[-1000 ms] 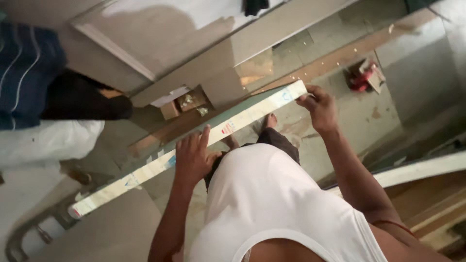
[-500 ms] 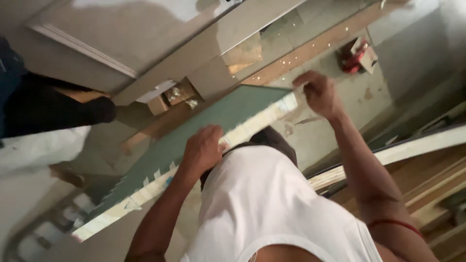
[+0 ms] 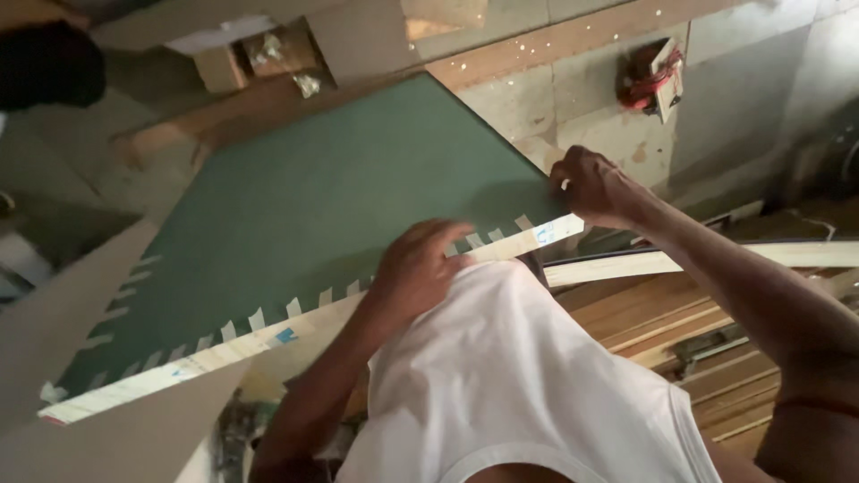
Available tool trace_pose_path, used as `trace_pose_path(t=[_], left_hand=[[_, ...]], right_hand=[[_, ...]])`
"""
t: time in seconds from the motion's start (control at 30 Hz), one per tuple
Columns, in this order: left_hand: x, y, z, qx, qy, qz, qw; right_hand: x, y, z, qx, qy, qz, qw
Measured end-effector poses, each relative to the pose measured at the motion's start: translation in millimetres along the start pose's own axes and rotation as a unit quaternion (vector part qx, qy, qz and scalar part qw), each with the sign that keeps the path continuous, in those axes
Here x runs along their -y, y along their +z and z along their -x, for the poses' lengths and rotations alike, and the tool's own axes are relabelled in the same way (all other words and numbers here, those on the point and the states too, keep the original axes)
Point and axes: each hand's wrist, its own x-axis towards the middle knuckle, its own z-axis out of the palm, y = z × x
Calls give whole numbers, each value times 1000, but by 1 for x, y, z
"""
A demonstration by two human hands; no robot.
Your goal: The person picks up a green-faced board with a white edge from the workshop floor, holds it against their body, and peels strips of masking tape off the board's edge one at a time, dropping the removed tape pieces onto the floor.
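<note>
A large green-faced board [image 3: 322, 215] with a pale taped edge lies tilted in front of me, its flat face turned up. My left hand [image 3: 416, 268] grips the near edge about the middle, fingers curled over the pale strip. My right hand [image 3: 595, 188] holds the right corner of the same edge. My white sleeveless shirt [image 3: 528, 385] fills the lower middle and hides what lies below the board's near edge.
A red tool [image 3: 651, 79] lies on the concrete floor at upper right. An open cardboard box [image 3: 259, 54] sits at upper left. Wooden planks [image 3: 680, 313] and a pale strip lie at right. Pale board sheets [image 3: 80, 313] lean at lower left.
The board has swung from edge-on, showing only its pale edge, to face-up, so its green surface now fills the view. Both hands kept hold of the near edge.
</note>
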Motion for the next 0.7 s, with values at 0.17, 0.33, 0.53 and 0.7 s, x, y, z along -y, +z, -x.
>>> trace_pose_path(t=[0.17,0.33,0.53,0.7], left_hand=[[3,55,-71,106,-20,90,990],[8,91,-85,-9,110,95,989],[10,97,-81,114,36,81,990],[7,91,-86,-1,183,1,983]], right_hand=[[8,-4,1,59,38,40,997],[-4,-5,4,27,0,38,999],[-16,-3,24,46,178,-308,933],[-4,4,72,-40,38,-408,911]])
